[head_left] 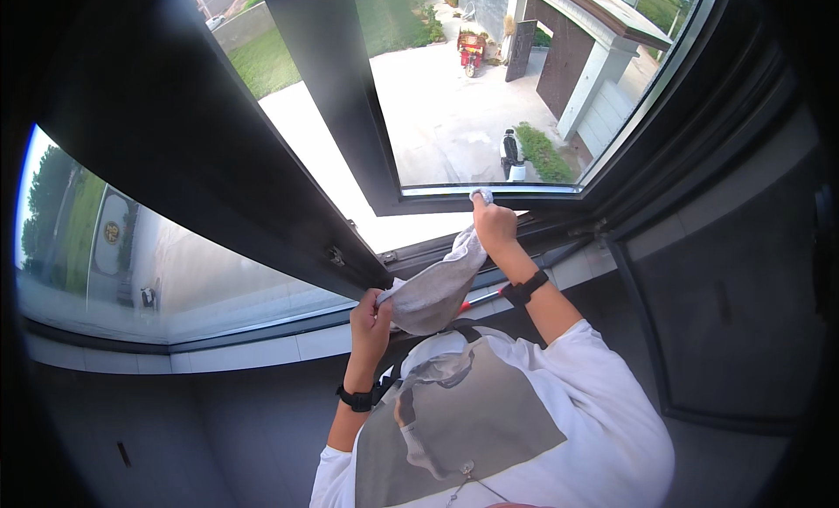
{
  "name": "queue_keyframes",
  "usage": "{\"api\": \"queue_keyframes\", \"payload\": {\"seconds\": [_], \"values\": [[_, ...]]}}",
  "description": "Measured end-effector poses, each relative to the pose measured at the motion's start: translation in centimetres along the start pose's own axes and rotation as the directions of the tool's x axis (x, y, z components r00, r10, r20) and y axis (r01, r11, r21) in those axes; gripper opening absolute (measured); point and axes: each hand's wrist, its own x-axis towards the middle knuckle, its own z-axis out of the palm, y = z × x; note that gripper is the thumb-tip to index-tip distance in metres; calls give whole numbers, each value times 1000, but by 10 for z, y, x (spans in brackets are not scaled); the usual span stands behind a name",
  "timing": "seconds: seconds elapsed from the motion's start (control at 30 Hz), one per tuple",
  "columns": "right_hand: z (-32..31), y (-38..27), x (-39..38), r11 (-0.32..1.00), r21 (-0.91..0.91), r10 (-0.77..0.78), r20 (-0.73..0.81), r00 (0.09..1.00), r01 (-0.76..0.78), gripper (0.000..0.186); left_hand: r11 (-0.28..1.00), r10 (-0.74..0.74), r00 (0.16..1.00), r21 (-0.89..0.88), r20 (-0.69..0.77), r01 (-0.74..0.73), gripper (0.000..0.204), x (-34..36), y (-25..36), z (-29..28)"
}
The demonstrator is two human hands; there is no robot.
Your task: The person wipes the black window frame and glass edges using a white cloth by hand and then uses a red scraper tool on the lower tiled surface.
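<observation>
Cloth [434,289] gripped by left hand [370,320]; right hand [492,224] pinches it against window frame [489,191].

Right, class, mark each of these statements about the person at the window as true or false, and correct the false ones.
1. Both hands hold the same grey cloth. True.
2. The right hand presses the cloth against the lower edge of the open window sash. True.
3. The left hand rests flat on the glass. False: it grips the cloth's lower end, beside the dark window frame.
4. Only one wrist carries a black band. False: both wrists do.
5. The person wears a black top. False: the sleeves are white, with a grey front.
6. A red vehicle stands in the yard outside. True.
</observation>
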Motion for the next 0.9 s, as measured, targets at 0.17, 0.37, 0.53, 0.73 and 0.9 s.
{"api": "queue_keyframes", "payload": {"seconds": [0.17, 0.37, 0.53, 0.73, 0.9], "values": [[17, -63, 24, 969, 188, -140, -103, 985, 158, 21, 1000, -7, 1000, 3, 7, 7, 14, 2, -2, -1], [-6, 10, 2, 949, 303, -68, -70, 995, 86, 20, 996, 32, 994, 83, 107, -41, 14, 13, 11, 10], [-14, 132, -41, 976, 129, 186, -87, 979, -174, 21, 998, 15, 974, 54, 226, -28, 15, 32, 7, 21], [-17, 202, -57, 925, -91, 366, -46, 930, -368, 24, 984, 119, 854, 54, 507, -169, 15, 52, 27, 59], [-38, 180, -47, 906, -184, 382, -32, 924, -381, 29, 974, 142, 822, 71, 552, -216, 15, 50, 39, 67]]}}
